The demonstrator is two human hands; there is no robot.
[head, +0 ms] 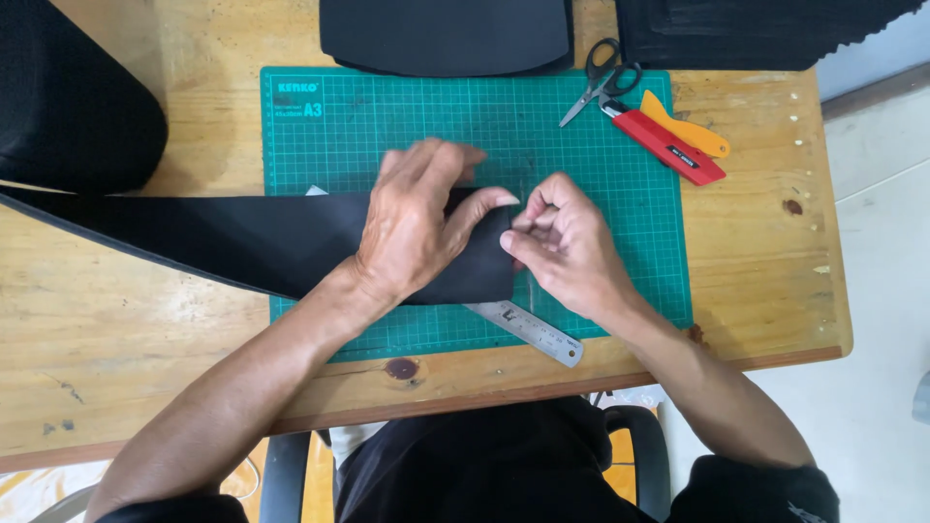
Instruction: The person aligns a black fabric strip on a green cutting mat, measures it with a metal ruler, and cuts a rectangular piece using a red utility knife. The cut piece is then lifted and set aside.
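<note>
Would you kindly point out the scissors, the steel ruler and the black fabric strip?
scissors [599,79], head view, near the pivot.
steel ruler [539,333], head view, exposed blade.
black fabric strip [242,237], head view, middle of the strip.

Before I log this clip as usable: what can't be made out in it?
All in the head view:
- Black strip: its right end lies under the left hand; its left end is cut by the frame edge.
- Steel ruler: its upper part is hidden by strip and right hand.
- Anything pinched in the right fingertips: too small to tell.
</note>
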